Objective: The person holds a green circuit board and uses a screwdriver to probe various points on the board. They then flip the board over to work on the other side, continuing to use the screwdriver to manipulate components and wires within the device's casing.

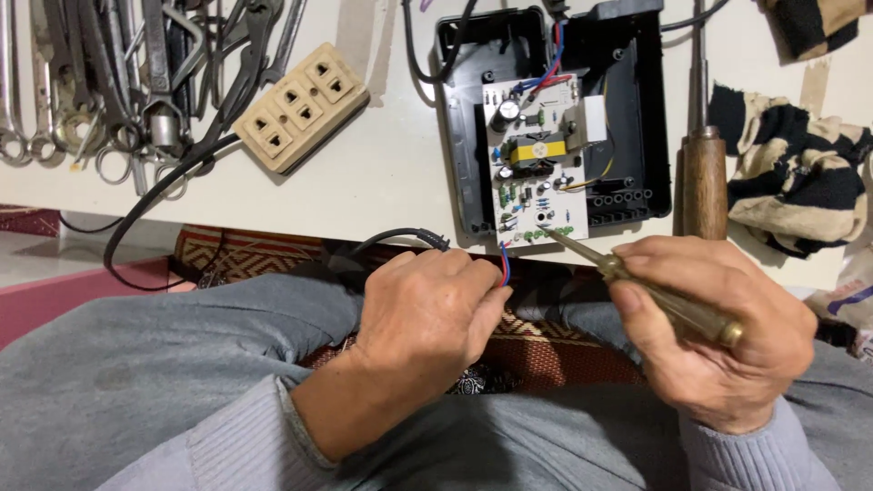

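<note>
Left hand (427, 314) pinches the red and blue wires (504, 266) at the desk's (382, 173) near edge while right hand (718, 332) grips a screwdriver (637, 284), tip on the board (536, 168); probing seems underway, needing steadiness.

Your left hand (427, 314) sits below the table edge (382, 195), left of your right hand (718, 336). The screwdriver (637, 284) in your right hand reaches up-left to the near edge of the circuit board (538, 164), which lies in the open casing (555, 118). The power strip (302, 106) lies left of the casing, the pile of tools (118, 82) farther left. The wooden-handled tool (704, 173) lies right of the casing, the cloth (800, 177) beyond it.
</note>
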